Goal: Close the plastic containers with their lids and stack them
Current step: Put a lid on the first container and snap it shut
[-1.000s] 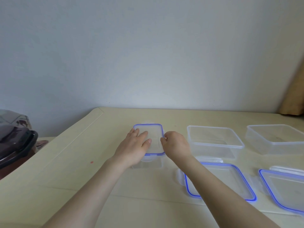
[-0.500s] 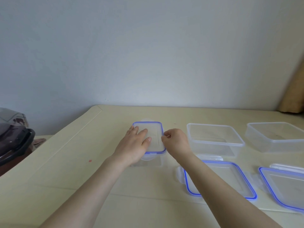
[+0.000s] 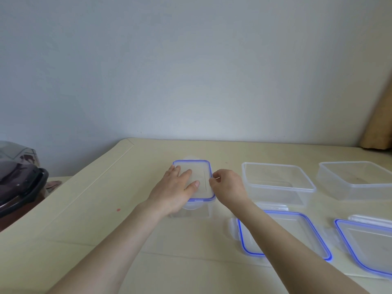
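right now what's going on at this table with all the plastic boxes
A person is closing a small clear container with its blue-rimmed lid. The left hand presses flat on the lid while the right hand works at its right edge with curled fingers. Two larger containers stand open, their lids lying in front of them on the table.

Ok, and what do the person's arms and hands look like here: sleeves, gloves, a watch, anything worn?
Both forearms are bare right down to the bottom edge of the picture, with no sleeve showing. The left hand and the right hand wear no gloves, and no watch, bracelet or ring shows on the sides facing the camera.
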`<state>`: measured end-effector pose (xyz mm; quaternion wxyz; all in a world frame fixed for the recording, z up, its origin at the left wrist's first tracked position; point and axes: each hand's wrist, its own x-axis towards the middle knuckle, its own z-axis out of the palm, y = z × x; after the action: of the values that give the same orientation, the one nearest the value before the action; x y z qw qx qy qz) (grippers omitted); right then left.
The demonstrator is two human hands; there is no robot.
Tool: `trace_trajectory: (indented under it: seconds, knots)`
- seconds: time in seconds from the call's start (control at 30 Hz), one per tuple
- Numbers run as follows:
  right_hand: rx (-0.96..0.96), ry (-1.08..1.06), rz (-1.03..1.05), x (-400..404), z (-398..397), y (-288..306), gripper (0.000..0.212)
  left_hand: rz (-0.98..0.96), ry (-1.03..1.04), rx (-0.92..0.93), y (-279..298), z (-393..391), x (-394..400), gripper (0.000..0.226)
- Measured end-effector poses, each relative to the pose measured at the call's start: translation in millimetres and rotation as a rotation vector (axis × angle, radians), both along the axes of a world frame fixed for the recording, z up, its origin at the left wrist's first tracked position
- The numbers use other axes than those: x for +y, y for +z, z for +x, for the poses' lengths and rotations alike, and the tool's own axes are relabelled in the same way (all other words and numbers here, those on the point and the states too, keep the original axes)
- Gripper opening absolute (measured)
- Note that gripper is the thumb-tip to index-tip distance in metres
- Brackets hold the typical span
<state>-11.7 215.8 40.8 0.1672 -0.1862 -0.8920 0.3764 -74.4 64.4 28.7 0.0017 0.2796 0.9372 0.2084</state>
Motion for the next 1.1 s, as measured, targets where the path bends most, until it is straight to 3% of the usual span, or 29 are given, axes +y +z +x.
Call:
trace_trajectory:
  seconds: [0.23, 0.53, 0.73, 1.0, 1.1]
  knots:
    - [-0.106, 0.094, 0.154, 13, -15, 16, 0.037, -0.065, -0.067, 0.059, 9, 5, -1, 0.064]
    - [-0.191, 0.318, 0.278, 17, -61, 35, 0.046, -0.212, -0.188, 0.139, 8, 15, -6, 0.103]
    - [-0.279, 0.308, 0.275, 17, -70, 23, 0.045, -0.188, -0.248, 0.158, 7, 10, -11, 0.098]
    - [-0.279, 0.14, 0.33, 34, -53, 24, 0.036, -0.173, -0.271, 0.227, 17, 0, -32, 0.069]
    - [-0.302, 0.127, 0.369, 36, -45, 28, 0.033, -0.194, -0.267, 0.166, 22, -1, -42, 0.065]
